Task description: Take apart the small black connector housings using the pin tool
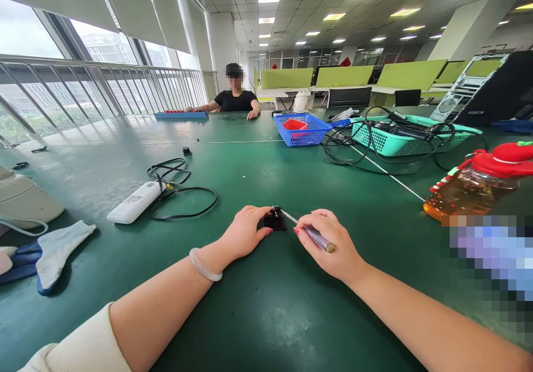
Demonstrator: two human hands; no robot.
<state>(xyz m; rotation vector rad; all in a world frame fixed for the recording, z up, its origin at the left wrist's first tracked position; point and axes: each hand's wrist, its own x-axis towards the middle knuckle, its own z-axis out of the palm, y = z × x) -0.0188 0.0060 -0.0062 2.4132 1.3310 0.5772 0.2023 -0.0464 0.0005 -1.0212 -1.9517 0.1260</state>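
A small flat black part (275, 221) lies on the green table before me, with a raised piece at its far edge. My left hand (249, 229) grips its left side, thumb and fingers closed on it. In my right hand (328, 241) is a screwdriver (313, 234) with a clear purplish handle, held like a pen. Its thin metal shaft slants up and left, and the tip meets or nearly meets the raised piece. Small details of that piece are too dark to make out.
A white power bank (135, 202) with a black cable lies left, beyond a glove (62, 250). Blue (303, 133) and teal (377, 141) baskets stand farther back, cables spilling from the teal one. A red-lidded bottle (478, 186) is right. A person (236, 100) sits across the table (250, 316).
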